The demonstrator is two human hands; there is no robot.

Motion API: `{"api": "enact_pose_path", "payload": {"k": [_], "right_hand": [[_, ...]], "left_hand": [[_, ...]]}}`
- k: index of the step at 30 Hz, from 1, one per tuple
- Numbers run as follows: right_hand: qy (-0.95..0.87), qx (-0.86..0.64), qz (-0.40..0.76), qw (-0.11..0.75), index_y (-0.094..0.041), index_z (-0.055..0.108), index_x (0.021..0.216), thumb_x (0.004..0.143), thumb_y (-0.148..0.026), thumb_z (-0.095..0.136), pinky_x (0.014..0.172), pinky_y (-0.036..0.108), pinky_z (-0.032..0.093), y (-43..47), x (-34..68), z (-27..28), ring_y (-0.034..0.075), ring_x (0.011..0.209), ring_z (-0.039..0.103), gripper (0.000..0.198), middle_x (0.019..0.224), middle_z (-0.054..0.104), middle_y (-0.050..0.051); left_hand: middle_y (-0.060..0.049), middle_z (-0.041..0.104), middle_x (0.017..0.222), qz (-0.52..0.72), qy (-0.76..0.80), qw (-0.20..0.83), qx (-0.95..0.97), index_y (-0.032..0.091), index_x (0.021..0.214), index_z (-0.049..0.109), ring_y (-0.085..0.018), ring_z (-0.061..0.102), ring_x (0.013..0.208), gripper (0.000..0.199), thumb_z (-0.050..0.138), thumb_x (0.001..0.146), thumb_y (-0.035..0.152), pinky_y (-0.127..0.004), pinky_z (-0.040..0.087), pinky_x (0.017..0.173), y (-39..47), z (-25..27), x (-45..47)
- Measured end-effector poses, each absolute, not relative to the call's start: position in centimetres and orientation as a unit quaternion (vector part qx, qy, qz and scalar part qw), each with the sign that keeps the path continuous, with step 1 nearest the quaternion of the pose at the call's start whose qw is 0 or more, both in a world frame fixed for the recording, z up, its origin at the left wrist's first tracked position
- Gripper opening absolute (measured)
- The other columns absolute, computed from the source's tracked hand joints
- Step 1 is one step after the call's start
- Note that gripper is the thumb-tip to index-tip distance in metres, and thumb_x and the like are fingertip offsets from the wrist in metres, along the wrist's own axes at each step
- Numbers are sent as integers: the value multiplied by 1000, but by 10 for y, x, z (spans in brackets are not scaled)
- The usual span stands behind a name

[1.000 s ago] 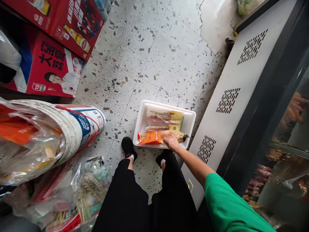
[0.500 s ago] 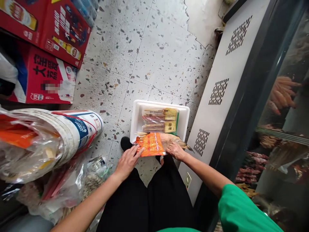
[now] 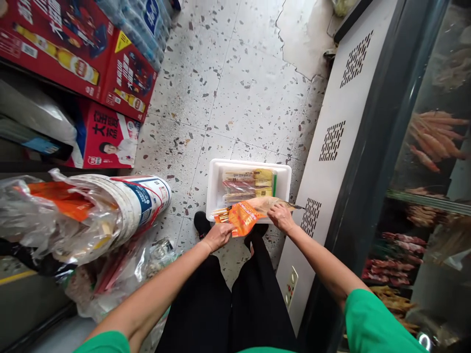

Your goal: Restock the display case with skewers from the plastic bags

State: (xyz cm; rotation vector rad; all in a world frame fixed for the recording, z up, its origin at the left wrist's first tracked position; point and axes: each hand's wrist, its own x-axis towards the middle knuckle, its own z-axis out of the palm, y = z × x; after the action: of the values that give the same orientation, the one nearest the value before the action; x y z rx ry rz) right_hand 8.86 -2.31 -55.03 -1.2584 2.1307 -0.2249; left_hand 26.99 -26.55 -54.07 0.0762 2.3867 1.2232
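The left hand [image 3: 219, 235] is gripping the left end of an orange skewer packet [image 3: 246, 215], which is hanging over the near edge of a white tray [image 3: 213, 189] on the floor [image 3: 239, 88]. The right hand [image 3: 281, 217] is pinching the packet's right end beside the freezer cabinet [image 3: 331, 147].

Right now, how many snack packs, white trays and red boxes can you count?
Orange pack held in both hands: 1
Packs lying in the white tray: 3, as far as shows
White tray: 1
Red boxes: 3
Total: 8
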Motion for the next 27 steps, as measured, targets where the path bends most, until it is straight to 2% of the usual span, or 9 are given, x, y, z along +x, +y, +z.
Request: {"api": "enact_pose_path", "payload": {"k": [4, 8, 11, 14, 17, 20, 22, 24, 27], "right_hand": [[826, -452, -154, 299, -18, 54, 121, 84, -28, 51, 98, 43, 23, -45, 97, -535, 26, 109, 42, 38, 110, 57, 13], [841, -417, -146, 314, -18, 53, 124, 87, -22, 44, 98, 41, 25, -54, 109, -513, 24, 100, 46, 39, 103, 60, 12], [865, -387, -124, 295, -22, 42, 136, 83, -20, 49, 94, 42, 27, -51, 119, -500, 29, 111, 39, 54, 128, 48, 14], [858, -399, -132, 296, -27, 61, 116, 83, -20, 51, 94, 43, 26, -48, 126, -490, 31, 118, 32, 35, 136, 42, 7], [834, -424, -158, 317, -22, 68, 82, 89, -24, 45, 90, 41, 31, -46, 122, -484, 27, 108, 39, 25, 113, 59, 7], [768, -487, -238, 341, -18, 65, 75, 93, -23, 37, 83, 36, 40, -41, 104, -478, 20, 90, 44, 34, 86, 62, 8], [743, -495, -307, 329, -17, 64, 78, 94, -22, 33, 83, 36, 44, -36, 90, -472, 19, 89, 46, 36, 85, 62, 8], [732, -487, -364, 308, -18, 64, 85, 95, -24, 31, 86, 40, 45, -29, 77, -463, 20, 94, 48, 35, 90, 64, 9], [720, -481, -403, 295, -20, 65, 92, 94, -28, 35, 86, 44, 47, -23, 61, -447, 20, 97, 52, 31, 95, 66, 10]], "left_hand": [[-9, 62, 81, 452, 872, 189, -8, 15, 89, 59, -20, 59, 77, 23, 37, 85, 15, -30, 47, 70, -242, -534, 249], [-8, 60, 74, 455, 878, 147, 24, 15, 80, 56, -19, 57, 73, 21, 36, 85, 12, -29, 45, 67, -219, -518, 235], [-9, 59, 75, 444, 885, 136, 1, 15, 79, 55, -20, 56, 73, 20, 37, 84, 10, -30, 44, 67, -203, -510, 233], [-9, 59, 75, 450, 881, 148, 0, 15, 78, 56, -20, 56, 76, 20, 37, 85, 11, -31, 45, 70, -193, -504, 231], [-8, 62, 77, 496, 848, 185, -15, 15, 81, 60, -19, 58, 74, 21, 40, 87, 16, -30, 46, 70, -202, -499, 224], [-5, 66, 92, 568, 776, 271, -35, 18, 95, 63, -18, 61, 84, 24, 45, 89, 32, -28, 48, 76, -232, -501, 213], [-9, 57, 120, 535, 782, 309, -88, 18, 115, 57, -22, 53, 109, 39, 49, 87, 43, -32, 42, 94, -256, -510, 205], [-18, 39, 137, 421, 816, 370, -140, 10, 129, 44, -31, 36, 126, 69, 62, 77, 52, -42, 28, 106, -273, -525, 201], [-30, 35, 134, 332, 794, 481, -165, 1, 136, 29, -38, 38, 123, 103, 72, 62, 59, -46, 32, 100, -279, -550, 200]]}}
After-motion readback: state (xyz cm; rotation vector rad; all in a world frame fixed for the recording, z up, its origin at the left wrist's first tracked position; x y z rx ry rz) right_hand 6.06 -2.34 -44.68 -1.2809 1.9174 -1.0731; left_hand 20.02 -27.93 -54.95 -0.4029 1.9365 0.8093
